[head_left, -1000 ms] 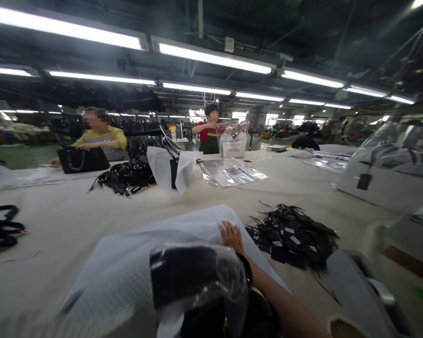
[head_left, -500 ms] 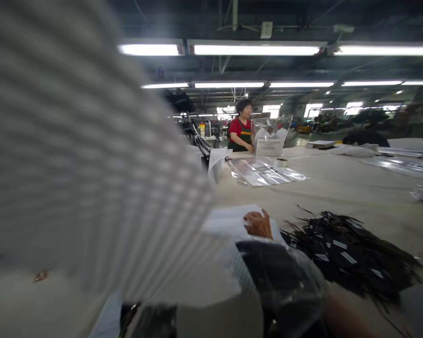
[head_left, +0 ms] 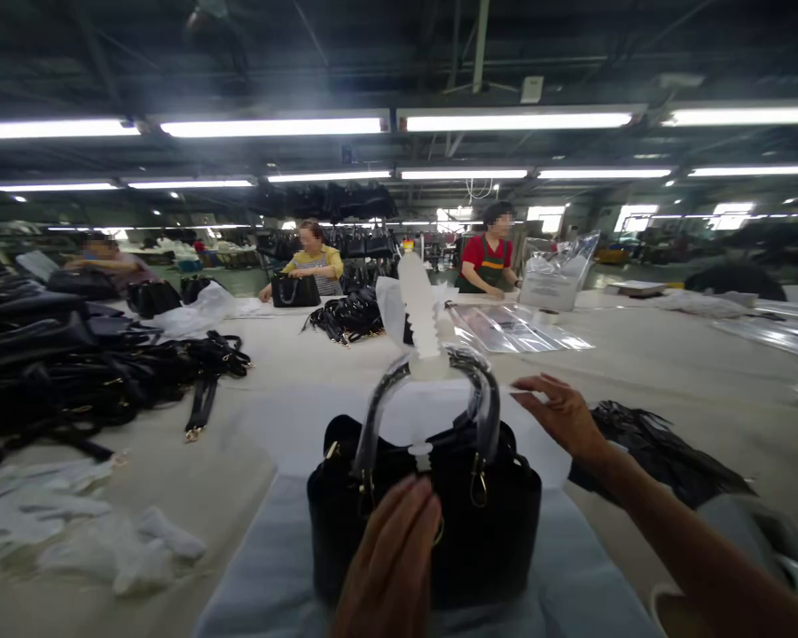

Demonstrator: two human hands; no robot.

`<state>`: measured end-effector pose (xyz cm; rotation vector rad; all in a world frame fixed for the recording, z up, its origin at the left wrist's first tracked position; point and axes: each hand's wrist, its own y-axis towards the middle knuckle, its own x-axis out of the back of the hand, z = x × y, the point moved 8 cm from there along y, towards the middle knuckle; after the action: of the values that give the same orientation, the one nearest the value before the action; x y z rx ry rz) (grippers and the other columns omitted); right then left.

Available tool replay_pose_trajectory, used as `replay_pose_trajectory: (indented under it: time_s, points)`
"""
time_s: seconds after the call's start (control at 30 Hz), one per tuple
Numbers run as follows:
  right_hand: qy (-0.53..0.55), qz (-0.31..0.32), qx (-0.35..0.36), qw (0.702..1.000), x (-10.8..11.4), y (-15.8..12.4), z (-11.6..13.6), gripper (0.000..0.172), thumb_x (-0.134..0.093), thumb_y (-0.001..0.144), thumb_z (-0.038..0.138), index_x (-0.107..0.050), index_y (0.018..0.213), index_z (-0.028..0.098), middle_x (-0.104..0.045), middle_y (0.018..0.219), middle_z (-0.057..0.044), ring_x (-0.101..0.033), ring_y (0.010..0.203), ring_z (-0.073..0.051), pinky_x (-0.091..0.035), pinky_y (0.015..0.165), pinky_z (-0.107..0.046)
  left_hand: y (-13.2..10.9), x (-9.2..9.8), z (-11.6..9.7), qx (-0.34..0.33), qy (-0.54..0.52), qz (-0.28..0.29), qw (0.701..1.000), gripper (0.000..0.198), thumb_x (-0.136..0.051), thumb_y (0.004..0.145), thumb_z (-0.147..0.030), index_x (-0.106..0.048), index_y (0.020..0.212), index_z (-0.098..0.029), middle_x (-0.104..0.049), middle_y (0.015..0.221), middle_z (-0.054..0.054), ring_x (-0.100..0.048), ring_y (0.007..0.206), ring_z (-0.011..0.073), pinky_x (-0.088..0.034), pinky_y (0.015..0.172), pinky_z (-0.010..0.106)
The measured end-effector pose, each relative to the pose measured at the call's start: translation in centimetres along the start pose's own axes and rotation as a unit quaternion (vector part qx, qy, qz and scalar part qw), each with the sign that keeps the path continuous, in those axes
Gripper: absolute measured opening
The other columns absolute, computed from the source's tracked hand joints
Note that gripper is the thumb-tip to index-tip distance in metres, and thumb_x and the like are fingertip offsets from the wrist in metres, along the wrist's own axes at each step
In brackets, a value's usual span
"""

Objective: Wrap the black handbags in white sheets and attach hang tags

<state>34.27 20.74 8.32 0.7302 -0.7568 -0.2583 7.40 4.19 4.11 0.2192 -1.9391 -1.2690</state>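
Note:
A black handbag (head_left: pixel 485 532) stands upright in front of me on white tissue paper (head_left: pixel 259 576). Its two raised handles (head_left: pixel 374 412) are wrapped in clear film. A white toothed strip (head_left: pixel 420 306) rises behind and between them. My left hand (head_left: pixel 395 549) is at the bag's front, fingers stretched out side by side, with nothing seen in its grasp. Right of the handles, my right hand (head_left: pixel 562 416) pinches the edge of the white paper behind the bag between thumb and fingers.
Black straps (head_left: pixel 199 363) and bags pile up at left, above crumpled white paper (head_left: pixel 120 549). Black tagged pieces (head_left: pixel 665 443) lie at right. Clear plastic sheets (head_left: pixel 512 326) are farther back. Co-workers (head_left: pixel 488 252) stand across the table.
The large blurred white sheet at left is gone from view. The handbag now shows upright and centred, without the plastic seen around it earlier. My view has turned left.

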Motion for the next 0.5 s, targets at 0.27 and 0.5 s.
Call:
replay_pose_trajectory:
  time_s: [0.27,0.5]
  points:
    - [-0.030,-0.041,0.001,0.999,2.9,-2.2,1.7,0.033,-0.052,0.079,0.053,-0.067,0.076,0.024,-0.070,0.074,-0.002,-0.065,0.076,-0.023,-0.046,0.090,-0.047,14.8,-5.0,4.0,0.108,0.252,0.189,0.943,0.042,-0.028,0.083,0.000,-0.060,0.111,-0.002,-0.058,0.113,0.024,-0.052,0.111,0.0340,-0.037,0.097,0.053]
    - [-0.131,-0.176,0.033,0.975,6.5,-8.2,5.7,0.043,-0.053,0.084,0.045,-0.057,0.115,0.016,-0.062,0.110,-0.015,-0.057,0.106,-0.029,-0.044,0.093,-0.047,13.4,-4.2,2.7,0.048,0.323,0.274,0.905,0.034,-0.031,0.086,-0.006,-0.064,0.094,-0.011,-0.065,0.084,0.014,-0.061,0.086,0.0262,-0.042,0.081,0.039]
